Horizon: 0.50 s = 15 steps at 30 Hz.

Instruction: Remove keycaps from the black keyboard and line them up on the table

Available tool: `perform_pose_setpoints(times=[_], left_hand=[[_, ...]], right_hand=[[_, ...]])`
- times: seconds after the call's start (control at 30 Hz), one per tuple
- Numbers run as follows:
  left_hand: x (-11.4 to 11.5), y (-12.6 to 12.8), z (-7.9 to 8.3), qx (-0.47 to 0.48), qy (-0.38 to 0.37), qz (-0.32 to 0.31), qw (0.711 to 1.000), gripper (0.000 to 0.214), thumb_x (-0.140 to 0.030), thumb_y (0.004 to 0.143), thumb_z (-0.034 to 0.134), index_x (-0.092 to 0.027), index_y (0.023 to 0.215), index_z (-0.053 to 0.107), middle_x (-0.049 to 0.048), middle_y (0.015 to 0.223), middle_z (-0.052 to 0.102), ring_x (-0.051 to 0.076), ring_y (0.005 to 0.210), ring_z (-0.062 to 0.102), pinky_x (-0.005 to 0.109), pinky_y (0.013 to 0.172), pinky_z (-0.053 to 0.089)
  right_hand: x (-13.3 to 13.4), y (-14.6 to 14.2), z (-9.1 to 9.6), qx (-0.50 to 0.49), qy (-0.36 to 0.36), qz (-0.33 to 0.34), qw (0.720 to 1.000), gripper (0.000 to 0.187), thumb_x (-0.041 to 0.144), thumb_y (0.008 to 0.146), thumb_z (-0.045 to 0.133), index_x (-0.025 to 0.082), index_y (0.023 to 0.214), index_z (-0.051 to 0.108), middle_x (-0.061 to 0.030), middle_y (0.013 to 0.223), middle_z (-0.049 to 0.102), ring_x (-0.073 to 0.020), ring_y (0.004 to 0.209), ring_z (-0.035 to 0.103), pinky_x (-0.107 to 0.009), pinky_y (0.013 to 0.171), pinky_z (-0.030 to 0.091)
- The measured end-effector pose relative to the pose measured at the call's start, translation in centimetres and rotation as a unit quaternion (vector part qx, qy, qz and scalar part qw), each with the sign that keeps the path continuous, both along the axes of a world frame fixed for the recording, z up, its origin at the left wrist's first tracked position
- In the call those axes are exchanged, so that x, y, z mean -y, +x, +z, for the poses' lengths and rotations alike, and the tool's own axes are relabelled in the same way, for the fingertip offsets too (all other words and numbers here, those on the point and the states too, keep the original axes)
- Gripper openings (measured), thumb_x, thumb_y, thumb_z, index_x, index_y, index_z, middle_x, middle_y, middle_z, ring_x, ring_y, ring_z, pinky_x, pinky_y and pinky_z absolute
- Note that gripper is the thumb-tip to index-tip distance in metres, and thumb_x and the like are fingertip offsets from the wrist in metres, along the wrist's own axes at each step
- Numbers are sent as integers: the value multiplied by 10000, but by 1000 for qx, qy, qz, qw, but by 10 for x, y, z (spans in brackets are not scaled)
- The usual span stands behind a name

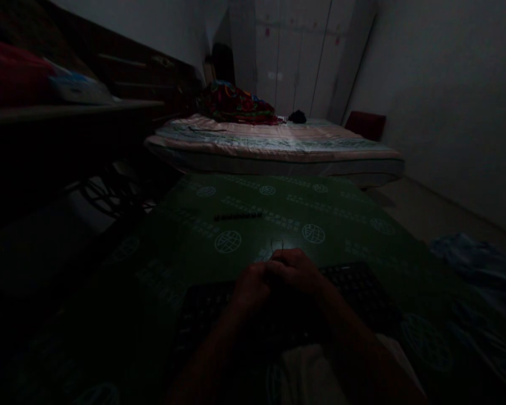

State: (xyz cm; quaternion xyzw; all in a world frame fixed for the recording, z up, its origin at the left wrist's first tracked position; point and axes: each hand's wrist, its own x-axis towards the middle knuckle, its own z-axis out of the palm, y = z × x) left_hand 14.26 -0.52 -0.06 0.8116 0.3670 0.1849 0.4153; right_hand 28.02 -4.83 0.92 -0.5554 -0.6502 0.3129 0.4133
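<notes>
In the dim light my left hand (253, 284) and my right hand (298, 271) meet above a black keyboard (354, 281), fingers closed and touching. A thin wire keycap puller (277, 243) sticks up from between them, its loop pointing away from me. My right fingers wrap round its base. What my left fingers pinch is hidden by shadow and the other hand. Beyond the hands, a row of several small dark keycaps (238, 216) lies on the green printed tabletop (270, 205). Forearms and shadow cover the keyboard's middle.
A pale cloth (312, 371) lies at the near edge, below my right forearm. Past the table stands a bed (278, 146) with a red patterned blanket (236, 104). A shelf (135, 104) juts in at left; bluish fabric (476, 259) is at right.
</notes>
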Motion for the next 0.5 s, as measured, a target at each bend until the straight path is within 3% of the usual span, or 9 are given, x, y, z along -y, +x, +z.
perform_pose_setpoints(times=[0.23, 0.5], left_hand=[[1, 0, 4, -8, 27, -1, 1000, 162, -128, 646, 513, -156, 726, 651, 14, 712, 649, 163, 666, 580, 242, 610, 419], [3, 0, 0, -10, 19, 4, 1000, 155, -133, 656, 505, -154, 725, 642, 14, 697, 630, 159, 677, 557, 232, 607, 401]], right_hand=[[-2, 0, -5, -43, -6, -19, 999, 282, 351, 811, 427, 161, 622, 515, 43, 542, 459, -68, 496, 422, -169, 459, 312], [-2, -1, -6, -22, 3, -33, 999, 302, 366, 817, 406, 167, 600, 473, 46, 531, 431, -70, 509, 405, -175, 464, 298]])
